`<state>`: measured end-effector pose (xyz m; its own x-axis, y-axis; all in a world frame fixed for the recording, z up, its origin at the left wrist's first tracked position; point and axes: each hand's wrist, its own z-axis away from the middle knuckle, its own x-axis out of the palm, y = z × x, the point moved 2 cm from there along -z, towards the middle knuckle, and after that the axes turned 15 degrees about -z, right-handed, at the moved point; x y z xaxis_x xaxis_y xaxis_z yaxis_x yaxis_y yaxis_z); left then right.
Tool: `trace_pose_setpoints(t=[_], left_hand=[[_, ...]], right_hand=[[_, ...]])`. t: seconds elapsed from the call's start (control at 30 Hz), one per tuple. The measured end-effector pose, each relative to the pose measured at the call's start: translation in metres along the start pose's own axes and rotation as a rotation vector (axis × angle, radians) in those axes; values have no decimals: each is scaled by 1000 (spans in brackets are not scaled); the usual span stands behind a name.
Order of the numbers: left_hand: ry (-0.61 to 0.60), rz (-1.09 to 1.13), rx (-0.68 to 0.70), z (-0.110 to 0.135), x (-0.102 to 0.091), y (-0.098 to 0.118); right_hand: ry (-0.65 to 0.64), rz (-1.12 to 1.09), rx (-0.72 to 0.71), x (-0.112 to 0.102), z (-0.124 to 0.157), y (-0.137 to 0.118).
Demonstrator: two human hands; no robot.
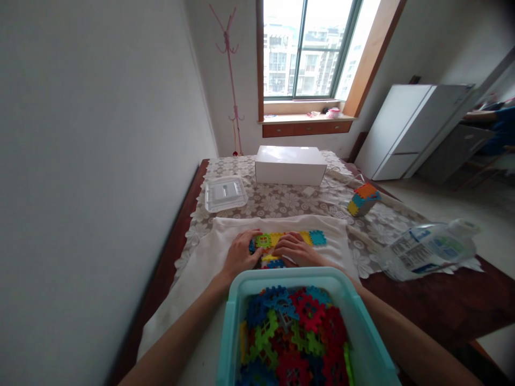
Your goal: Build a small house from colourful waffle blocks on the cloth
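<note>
A row of interlocking plastic building tiles lies on the white cloth, with a lime green window tile [263,240] at the left, yellow in the middle and a light blue tile [317,237] at the right end. My left hand [242,251] grips the row's left end between thumb and fingers, beside a dark blue tile. Closed over the yellow middle, my right hand [296,249] hides part of the row and what is under its fingertips. More yellow and blue tiles [273,262] show between my hands, partly cut off by the teal bin [235,300].
The bin stands closest to me, full of red, blue and green tiles [306,311]. Right of the white cloth [201,268] are a tile-built box [364,199] and a clear plastic bottle [430,249] on its side. Farther back are a clear lid [226,194] and a white box [290,166].
</note>
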<state>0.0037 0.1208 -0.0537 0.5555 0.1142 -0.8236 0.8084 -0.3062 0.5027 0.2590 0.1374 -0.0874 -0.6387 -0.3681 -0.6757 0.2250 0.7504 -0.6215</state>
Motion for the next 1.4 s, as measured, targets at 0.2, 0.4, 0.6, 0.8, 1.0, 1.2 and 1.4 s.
trace_pose_setpoints(t=[0.2, 0.4, 0.6, 0.8, 1.0, 1.2, 1.4], left_hand=[[-57, -68, 53, 0, 3, -2], [-50, -63, 35, -1, 5, -3], [-8, -41, 9, 0, 6, -4], [-10, -61, 1, 0, 6, -3], [-18, -67, -2, 1, 5, -2], [-8, -61, 3, 0, 6, -3], [-1, -60, 2, -1, 6, -2]], right_hand=[[487, -433, 388, -64, 20, 30], [483, -380, 562, -126, 49, 57], [257, -199, 592, -133, 67, 74], [318, -112, 505, -129, 75, 77], [260, 2, 506, -127, 77, 78], [220, 82, 523, -124, 74, 81], [180, 53, 543, -130, 77, 82]])
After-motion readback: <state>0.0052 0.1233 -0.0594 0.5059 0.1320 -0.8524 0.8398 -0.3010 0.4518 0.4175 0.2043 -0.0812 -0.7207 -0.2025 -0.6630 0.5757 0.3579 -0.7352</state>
